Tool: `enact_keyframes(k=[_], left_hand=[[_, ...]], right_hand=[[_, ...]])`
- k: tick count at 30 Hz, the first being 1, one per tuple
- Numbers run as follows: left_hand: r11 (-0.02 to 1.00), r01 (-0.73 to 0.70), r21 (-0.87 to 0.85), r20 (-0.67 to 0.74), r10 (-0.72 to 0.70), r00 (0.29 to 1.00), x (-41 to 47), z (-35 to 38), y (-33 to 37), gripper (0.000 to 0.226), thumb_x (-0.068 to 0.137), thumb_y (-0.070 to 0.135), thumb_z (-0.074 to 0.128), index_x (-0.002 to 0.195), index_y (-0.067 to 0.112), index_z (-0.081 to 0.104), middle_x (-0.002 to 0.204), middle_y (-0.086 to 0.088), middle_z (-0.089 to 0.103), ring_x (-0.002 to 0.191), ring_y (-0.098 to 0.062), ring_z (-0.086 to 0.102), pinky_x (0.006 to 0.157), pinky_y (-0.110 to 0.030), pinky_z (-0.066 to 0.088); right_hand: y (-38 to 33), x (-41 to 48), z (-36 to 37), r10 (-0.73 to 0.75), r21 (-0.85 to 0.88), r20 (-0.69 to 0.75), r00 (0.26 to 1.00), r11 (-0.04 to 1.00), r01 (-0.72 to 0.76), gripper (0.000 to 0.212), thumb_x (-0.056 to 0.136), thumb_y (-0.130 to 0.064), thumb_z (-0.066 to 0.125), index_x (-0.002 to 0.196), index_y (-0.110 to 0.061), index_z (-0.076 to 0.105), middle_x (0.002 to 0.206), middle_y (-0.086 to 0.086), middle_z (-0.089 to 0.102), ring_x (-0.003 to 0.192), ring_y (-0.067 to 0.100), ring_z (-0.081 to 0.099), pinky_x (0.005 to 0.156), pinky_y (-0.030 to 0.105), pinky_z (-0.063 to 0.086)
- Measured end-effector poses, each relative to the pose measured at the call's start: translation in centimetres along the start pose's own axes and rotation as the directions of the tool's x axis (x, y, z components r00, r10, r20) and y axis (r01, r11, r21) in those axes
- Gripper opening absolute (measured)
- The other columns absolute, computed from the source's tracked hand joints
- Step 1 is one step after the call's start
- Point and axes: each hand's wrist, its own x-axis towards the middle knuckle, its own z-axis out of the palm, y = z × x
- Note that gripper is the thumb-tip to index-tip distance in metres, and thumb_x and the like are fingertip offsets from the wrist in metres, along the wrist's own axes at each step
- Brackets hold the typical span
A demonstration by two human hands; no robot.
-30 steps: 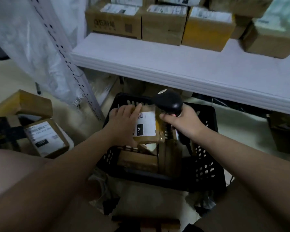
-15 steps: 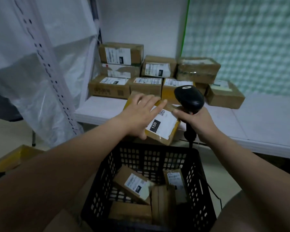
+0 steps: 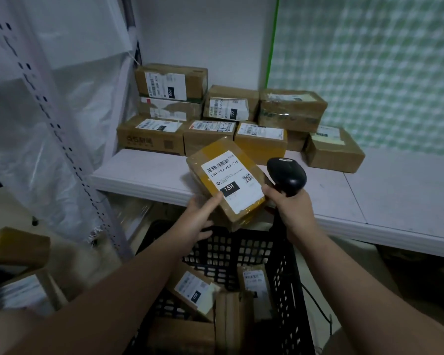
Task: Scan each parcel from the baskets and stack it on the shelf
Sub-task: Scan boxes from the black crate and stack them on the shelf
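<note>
My left hand (image 3: 200,216) holds a small brown parcel (image 3: 210,160) from below, thumb on its white label marked 15H, label facing up. It hangs over the front edge of the white shelf (image 3: 369,190), above the black basket (image 3: 241,249). My right hand (image 3: 290,208) grips the handle of a black barcode scanner (image 3: 287,175), whose head sits just right of the parcel. Several labelled parcels (image 3: 208,134) are stacked at the back of the shelf. More parcels (image 3: 192,288) lie inside the basket.
A perforated metal upright (image 3: 62,139) with plastic sheeting (image 3: 82,103) stands on the left. Loose boxes (image 3: 16,252) lie on the floor at the lower left. The scanner's cable (image 3: 321,311) runs down beside the basket. A green-checked wall panel (image 3: 369,73) backs the shelf's right part.
The parcel has been lifted out of the basket up to shelf height. My left hand has shifted from on top of it to underneath, and the scanner rose alongside.
</note>
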Motion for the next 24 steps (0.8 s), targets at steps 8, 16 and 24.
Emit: enact_keyframes(k=[8,16,24], left_hand=[[0.936,-0.334,0.112,-0.101,0.345,0.933,2.1,0.8,1.4,0.094,0.075,0.028,0.080,0.147,0.035,0.019,0.129,0.012,0.053,0.118,-0.013,0.054,0.098,-0.034,0.044],[0.865,-0.444,0.232,-0.092,0.474,0.876,3.0,-0.8,2.3,0.098,0.082,0.014,0.075,0.152,0.035,0.009,0.139,0.002,0.052,0.124,-0.014,0.054,0.081,-0.017,0.052],[0.861,-0.447,0.243,-0.075,0.476,0.876,3.1,-1.0,2.5,0.100,0.082,0.017,0.075,0.152,0.037,0.008,0.141,-0.001,0.051,0.125,-0.014,0.053,0.098,-0.027,0.047]], right_hand=[[-0.2,-0.9,-0.7,-0.234,-0.155,-0.038,0.971,0.962,0.226,0.034,0.078,-0.028,0.079,0.106,-0.018,0.064,0.098,0.000,0.069,0.094,0.007,0.064,0.076,0.017,0.050],[-1.6,-3.6,-0.1,-0.367,-0.127,0.225,0.903,0.907,0.400,0.028,0.083,-0.012,0.075,0.064,-0.026,0.058,0.046,-0.021,0.055,0.052,-0.006,0.054,0.054,0.007,0.039],[-2.3,-4.0,0.0,-0.388,-0.095,0.214,0.897,0.905,0.414,0.011,0.083,-0.022,0.075,0.079,-0.026,0.066,0.057,-0.014,0.063,0.065,0.008,0.063,0.065,0.029,0.052]])
